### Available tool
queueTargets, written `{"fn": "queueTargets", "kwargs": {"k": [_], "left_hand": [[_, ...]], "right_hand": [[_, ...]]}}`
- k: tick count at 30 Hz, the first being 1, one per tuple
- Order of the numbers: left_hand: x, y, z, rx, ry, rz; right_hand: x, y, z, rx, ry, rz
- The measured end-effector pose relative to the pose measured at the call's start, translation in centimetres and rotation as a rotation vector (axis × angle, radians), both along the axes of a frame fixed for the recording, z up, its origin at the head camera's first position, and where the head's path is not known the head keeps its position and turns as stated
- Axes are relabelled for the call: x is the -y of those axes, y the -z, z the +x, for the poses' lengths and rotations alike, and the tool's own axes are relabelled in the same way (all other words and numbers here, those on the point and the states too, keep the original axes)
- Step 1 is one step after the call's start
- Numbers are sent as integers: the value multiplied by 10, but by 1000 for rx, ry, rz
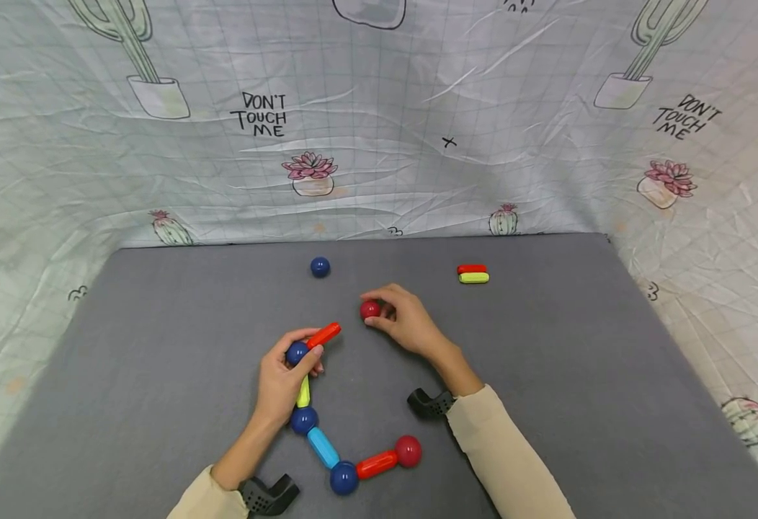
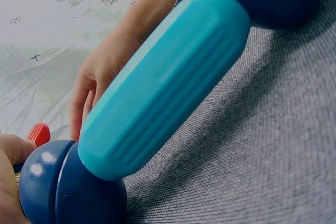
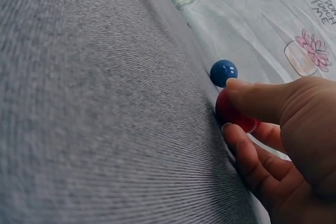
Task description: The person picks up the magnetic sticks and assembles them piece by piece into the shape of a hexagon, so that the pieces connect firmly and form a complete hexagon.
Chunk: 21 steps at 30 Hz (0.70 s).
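My left hand (image 1: 282, 378) grips a blue ball (image 1: 297, 352) of a joined chain, with a red rod (image 1: 324, 335) sticking out up and right from it. Below that ball the chain runs on through a yellow-green rod (image 1: 303, 393), a second blue ball (image 1: 304, 420), a light blue rod (image 1: 323, 447), a third blue ball (image 1: 344, 478) and another red rod (image 1: 377, 464), ending in a red ball (image 1: 408, 451). Between thumb and fingers, my right hand (image 1: 411, 323) pinches a loose red ball (image 3: 234, 109) just right of the upper red rod's tip, apart from it.
A single blue ball (image 1: 320, 267) lies near the back edge of the grey table (image 1: 547, 346). Further right, a loose red rod (image 1: 472, 269) and a yellow-green rod (image 1: 473, 277) lie side by side. A printed cloth (image 1: 379, 173) hangs behind the table.
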<state>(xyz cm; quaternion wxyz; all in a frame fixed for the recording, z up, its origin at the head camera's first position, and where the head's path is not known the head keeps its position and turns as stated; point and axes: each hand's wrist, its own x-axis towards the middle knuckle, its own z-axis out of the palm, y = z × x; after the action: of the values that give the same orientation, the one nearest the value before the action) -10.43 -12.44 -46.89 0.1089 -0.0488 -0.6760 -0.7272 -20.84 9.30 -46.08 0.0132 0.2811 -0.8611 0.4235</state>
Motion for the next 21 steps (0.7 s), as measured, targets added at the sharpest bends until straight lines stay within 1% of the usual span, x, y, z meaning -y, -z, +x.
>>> {"fn": "queueTargets", "kwargs": {"k": [2,6,8,13,16,21], "left_hand": [[1,5,-2,-1,-3,3],[1,8,-1,-21,-6,8],[1,8,-1,-22,-5,9],[2,8,-2,5,-1,1],[2,7,-2,13,-2,-2],[0,7,-2,-6,-5,3]], "right_hand": [[0,1,0,-21,-13,6],[0,2,0,-48,-39,15],[-1,1,0,-42,-53,20],[-4,1,-1,-11,-81,37],[-5,1,0,-8,-81,47],[-5,-2,1,11,-55,50]]}}
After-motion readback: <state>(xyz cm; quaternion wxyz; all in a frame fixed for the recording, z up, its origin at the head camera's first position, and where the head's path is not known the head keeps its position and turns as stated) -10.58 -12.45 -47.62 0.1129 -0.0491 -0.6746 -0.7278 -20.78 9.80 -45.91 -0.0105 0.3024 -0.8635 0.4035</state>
